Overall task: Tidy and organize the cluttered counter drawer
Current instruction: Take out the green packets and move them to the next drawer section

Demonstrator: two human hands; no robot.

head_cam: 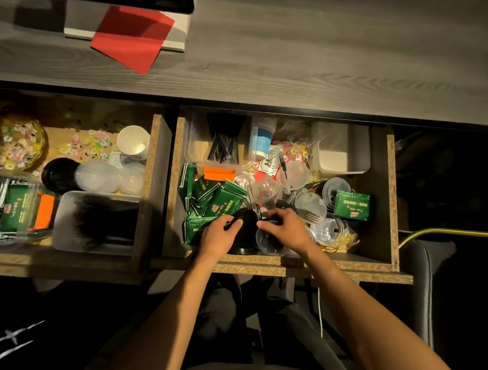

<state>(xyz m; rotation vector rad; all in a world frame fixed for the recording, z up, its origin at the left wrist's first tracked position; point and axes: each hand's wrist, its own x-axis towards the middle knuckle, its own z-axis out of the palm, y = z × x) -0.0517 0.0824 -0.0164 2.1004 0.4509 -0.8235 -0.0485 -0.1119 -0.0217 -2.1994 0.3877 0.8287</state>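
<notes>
The right-hand drawer (268,263) is pulled out and full of clutter. At its front, my left hand (220,237) grips a stack of black lids (245,239), thumb and fingers curled at its top edge. My right hand (285,229) curls over the far rim of a clear plastic cup (268,245) that lies right beside the black stack. Green sachets (224,198) are heaped behind my left hand. Clear dome lids (311,205) and a metal fork (314,216) lie to the right of my right hand.
At the drawer's back stand a clear tub of black straws (224,146), a blue-banded cup stack (263,142) and a white bin (344,149). The left drawer (150,172) holds paper cups (133,142), a bin of black cutlery (99,222) and a sweets bowl (14,144). A red card (133,35) lies on the counter (315,55).
</notes>
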